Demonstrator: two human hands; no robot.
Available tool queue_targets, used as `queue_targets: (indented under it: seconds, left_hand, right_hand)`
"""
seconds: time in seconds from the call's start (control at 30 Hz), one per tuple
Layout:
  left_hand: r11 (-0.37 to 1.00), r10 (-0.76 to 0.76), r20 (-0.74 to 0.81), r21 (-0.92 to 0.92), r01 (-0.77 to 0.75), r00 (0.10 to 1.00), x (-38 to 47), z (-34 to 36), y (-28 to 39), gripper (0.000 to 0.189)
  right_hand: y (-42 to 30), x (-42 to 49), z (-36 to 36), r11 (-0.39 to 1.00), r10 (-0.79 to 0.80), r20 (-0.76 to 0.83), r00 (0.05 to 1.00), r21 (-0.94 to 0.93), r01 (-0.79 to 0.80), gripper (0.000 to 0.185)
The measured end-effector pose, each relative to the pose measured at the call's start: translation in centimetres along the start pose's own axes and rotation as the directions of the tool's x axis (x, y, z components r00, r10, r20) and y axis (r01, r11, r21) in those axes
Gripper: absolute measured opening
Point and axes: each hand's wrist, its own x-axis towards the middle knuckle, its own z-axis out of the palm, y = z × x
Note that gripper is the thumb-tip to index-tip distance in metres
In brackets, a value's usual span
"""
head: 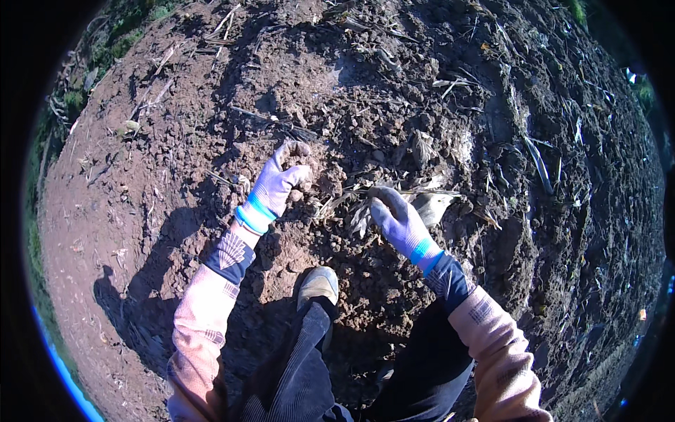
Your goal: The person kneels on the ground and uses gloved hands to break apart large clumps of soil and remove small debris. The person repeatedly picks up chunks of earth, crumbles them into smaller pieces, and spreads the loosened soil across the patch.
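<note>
Tilled brown soil (295,248) with clods and dry plant residue lies under both hands. My left hand (282,179), in a light purple work glove with a blue cuff and soiled fingertips, is at the centre left; its thumb and fingers curl around a gap at the clods. Whether a small clod is between them cannot be told. My right hand (398,221), gloved alike, is lower and to the right, fingers bent downward beside dry leaves (361,219). A pale, broad husk or leaf-like piece (433,207) lies just behind it. Its fingertips are partly hidden, so its hold is unclear.
A shoe (318,287) stands on the soil between my arms, below my left hand. Dry stalks (539,164) lie on the furrowed ground at the right, with more straw (224,31) at the upper left. Green plants (74,100) border the soil at the far left.
</note>
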Motion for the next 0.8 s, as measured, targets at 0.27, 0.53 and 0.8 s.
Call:
queue_targets:
  seconds: [0.27, 0.53, 0.8]
  left_hand:
    - [0.994, 0.109, 0.214, -0.019, -0.107, 0.971, 1.4, 2.2, -6.8, 0.025]
    - [0.97, -0.241, -0.337, -0.096, 0.222, 0.91, 6.8, 0.7, -2.1, 0.031]
    - [0.729, 0.435, -0.202, 0.651, -0.212, 0.877, 13.0, 0.4, -6.6, 0.073]
  right_hand:
    - [0.9, 0.3, 0.0, 0.693, 0.332, 0.311, 0.89, 0.56, -0.454, 0.04]
    - [-0.5, -0.4, 0.1, 0.913, 0.376, 0.245, 0.894, 0.065, -0.402, 0.041]
    - [-3.0, -0.9, 2.6, 0.946, 0.174, 0.268, 0.948, -0.312, -0.085, 0.025]
